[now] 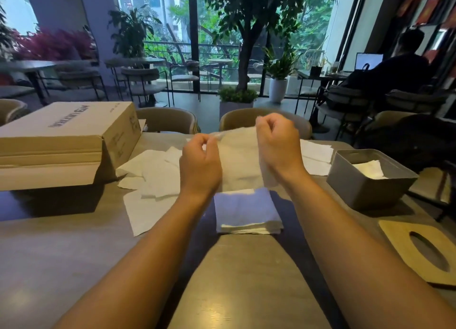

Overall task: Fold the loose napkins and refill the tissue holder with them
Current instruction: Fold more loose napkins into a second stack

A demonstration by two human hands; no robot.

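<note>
Partway, I'd say: beside the grey tissue holder [370, 180], barely filled, a folded stack [248, 211] waits, both hands' fingers [206, 143] pinching another napkin [240, 161], loose napkins [153, 175] beyond.

Matt paper napkin [238, 161]; wooden lid [419, 252]; cardboard box [61, 136].

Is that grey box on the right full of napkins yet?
No. The grey tissue holder stands open, a few white napkins low inside; its wooden lid lies beside it on the table.

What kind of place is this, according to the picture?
Probably a café. Several round tables with cushioned chairs stand by a glass wall, a seated person works at an open laptop, and a grey tissue holder stands on the table.
</note>
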